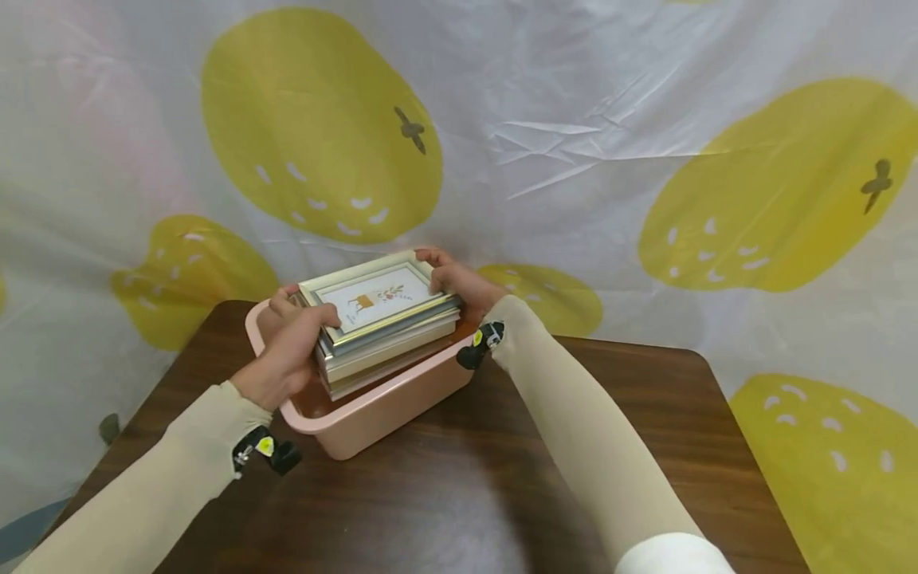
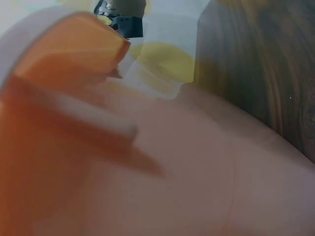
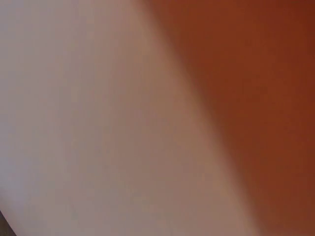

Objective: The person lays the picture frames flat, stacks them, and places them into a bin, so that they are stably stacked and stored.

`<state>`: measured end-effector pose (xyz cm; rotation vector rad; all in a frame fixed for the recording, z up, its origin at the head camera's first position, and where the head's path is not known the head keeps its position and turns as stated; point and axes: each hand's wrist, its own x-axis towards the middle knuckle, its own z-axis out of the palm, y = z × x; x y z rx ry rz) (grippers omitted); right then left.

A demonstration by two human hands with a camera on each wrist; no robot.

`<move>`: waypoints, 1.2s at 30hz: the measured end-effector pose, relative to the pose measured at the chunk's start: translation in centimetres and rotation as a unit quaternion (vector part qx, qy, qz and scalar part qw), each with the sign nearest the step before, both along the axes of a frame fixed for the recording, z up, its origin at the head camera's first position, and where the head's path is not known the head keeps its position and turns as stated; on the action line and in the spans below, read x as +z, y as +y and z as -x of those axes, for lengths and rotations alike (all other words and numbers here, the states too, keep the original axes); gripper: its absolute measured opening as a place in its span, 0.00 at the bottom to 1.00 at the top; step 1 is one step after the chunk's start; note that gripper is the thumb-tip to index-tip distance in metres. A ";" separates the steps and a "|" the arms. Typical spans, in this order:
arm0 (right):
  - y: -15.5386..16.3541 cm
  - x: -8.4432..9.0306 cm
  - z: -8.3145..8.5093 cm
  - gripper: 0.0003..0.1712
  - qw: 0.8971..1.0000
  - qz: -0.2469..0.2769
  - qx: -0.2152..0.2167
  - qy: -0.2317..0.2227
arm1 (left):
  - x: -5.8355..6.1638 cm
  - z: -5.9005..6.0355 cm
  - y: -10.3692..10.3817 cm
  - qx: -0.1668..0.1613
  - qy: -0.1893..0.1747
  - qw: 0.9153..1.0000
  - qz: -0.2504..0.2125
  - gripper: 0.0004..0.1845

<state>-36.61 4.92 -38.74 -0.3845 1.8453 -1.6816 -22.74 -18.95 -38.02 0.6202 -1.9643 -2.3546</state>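
Both hands gripping frame stack (image 1: 383, 323) in pink bin (image 1: 380, 406) at table's far-left corner: left hand (image 1: 287, 351), right hand (image 1: 459, 283) curling round opposite ends. Likely heavy, rigid, glass fragile, layers sliding; clamp bottom frame's ends.

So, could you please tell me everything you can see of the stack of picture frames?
The stack of picture frames sits in a pink plastic tub on the dark wooden table, rising above its rim. It holds several flat frames, silver and cream edged; the top one lies face up, showing a white mat with a small brown and green print. The left hand grips its near left side and the right hand its far right corner.
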 end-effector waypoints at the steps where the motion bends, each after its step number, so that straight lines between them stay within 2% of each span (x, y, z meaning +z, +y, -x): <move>1: 0.0 0.0 0.0 0.46 1.000 -0.005 0.000 0.000 | 0.0 0.0 0.1 0.000 -0.003 1.000 0.008 0.48; 6: 0.2 0.1 0.0 0.48 1.000 -0.030 0.004 -0.009 | -0.2 0.3 0.1 -0.008 -0.013 1.000 0.014 0.48; 10: 0.0 0.1 -0.2 0.53 0.998 -0.040 0.023 -0.050 | -0.4 0.4 -0.1 -0.022 -0.022 0.999 0.005 0.48; 13: -0.1 0.2 -0.3 0.55 0.996 -0.060 0.035 -0.063 | -0.5 0.4 -0.2 -0.035 -0.033 0.999 0.007 0.48; 17: -0.2 0.4 -0.4 0.57 0.993 -0.100 0.035 -0.048 | -0.7 0.4 -0.4 -0.047 -0.044 0.998 0.009 0.50; 25: -0.1 0.5 -0.3 0.59 0.992 -0.118 0.037 -0.031 | -0.8 0.5 -0.4 -0.042 -0.037 0.998 0.016 0.52; 32: -0.8 0.3 -0.2 0.61 0.985 -0.157 0.077 0.010 | -0.8 -0.1 -0.6 -0.047 -0.050 0.997 0.029 0.53; 36: -1.0 0.3 -0.3 0.64 0.983 -0.160 0.090 0.011 | -0.8 -0.3 -0.6 -0.044 -0.056 0.997 0.037 0.55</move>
